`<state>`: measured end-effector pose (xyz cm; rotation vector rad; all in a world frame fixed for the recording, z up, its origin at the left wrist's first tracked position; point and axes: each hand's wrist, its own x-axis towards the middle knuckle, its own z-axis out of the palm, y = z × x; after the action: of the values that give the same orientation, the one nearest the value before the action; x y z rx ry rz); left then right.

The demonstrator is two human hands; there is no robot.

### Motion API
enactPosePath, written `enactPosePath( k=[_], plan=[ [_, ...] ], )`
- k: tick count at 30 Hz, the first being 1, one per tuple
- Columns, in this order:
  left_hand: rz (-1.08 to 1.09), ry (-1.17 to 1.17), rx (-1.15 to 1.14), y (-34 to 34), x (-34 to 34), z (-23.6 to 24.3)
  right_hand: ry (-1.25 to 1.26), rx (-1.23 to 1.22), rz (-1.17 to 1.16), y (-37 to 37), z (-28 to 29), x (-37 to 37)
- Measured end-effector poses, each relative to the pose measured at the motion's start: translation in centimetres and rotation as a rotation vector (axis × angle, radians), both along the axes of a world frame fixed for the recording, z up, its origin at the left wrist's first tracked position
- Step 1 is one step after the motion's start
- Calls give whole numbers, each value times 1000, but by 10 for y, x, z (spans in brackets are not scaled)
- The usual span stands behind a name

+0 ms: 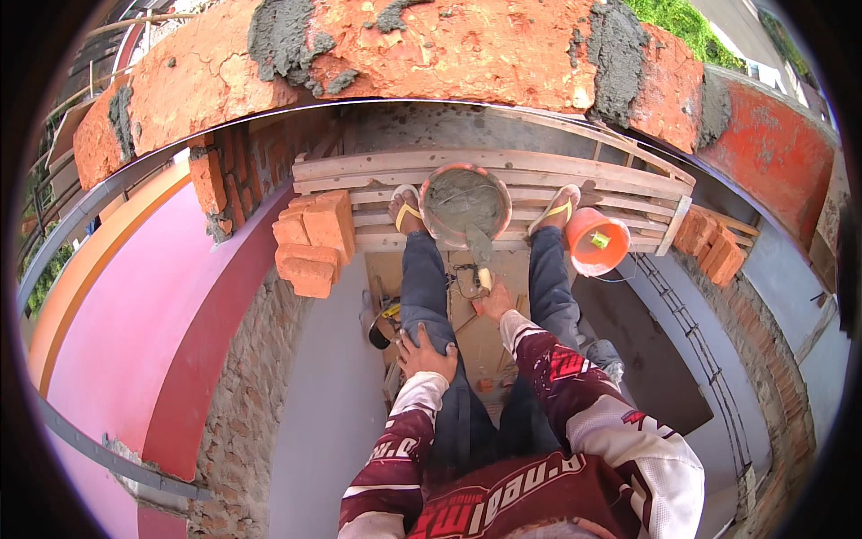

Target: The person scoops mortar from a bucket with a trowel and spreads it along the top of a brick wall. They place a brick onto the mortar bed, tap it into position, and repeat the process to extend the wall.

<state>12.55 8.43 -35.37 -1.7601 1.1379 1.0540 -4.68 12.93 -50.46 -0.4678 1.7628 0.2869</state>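
My right hand (494,301) grips the pale handle of a trowel (479,244). The trowel's blade is coated in grey mortar and lies at the near rim of a round mortar pan (504,211). Wet grey mortar (460,205) fills much of the pan, which stands between my feet on the wooden plank scaffold (620,184). My left hand (426,355) rests on my left leg with its fingers spread, holding nothing.
Across the top runs a brick course (449,54) with mortar joints and a taut white string. Stacked bricks (314,238) sit left of my foot, loose bricks (709,242) at the right. An orange bucket (597,242) stands beside my right foot. Below the scaffold is a deep drop.
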Motion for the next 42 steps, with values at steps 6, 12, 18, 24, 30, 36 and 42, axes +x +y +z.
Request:
enactPosePath(
  k=[6, 12, 18, 24, 30, 36, 42],
  plan=[
    [-46, 3, 7, 3, 3, -5, 168, -187, -376, -84, -28, 42],
    [-74, 1, 12, 5, 11, -3, -128, 73, -379, -146, -62, 4],
    [-44, 9, -14, -5, 9, -4, 88, 97, -533, -80, 8, -10],
    [-25, 11, -23, -3, 12, -4, 164, -170, 137, -140, -18, 12],
    [-28, 5, -30, 1, 13, -4, 152, -271, 1170, -141, -42, 42],
    [-62, 10, -63, -7, 14, -4, 117, -214, 787, -108, 4, -19],
    [-63, 0, -55, -5, 13, -5, 89, -143, 556, -116, -42, -20]
  ],
)
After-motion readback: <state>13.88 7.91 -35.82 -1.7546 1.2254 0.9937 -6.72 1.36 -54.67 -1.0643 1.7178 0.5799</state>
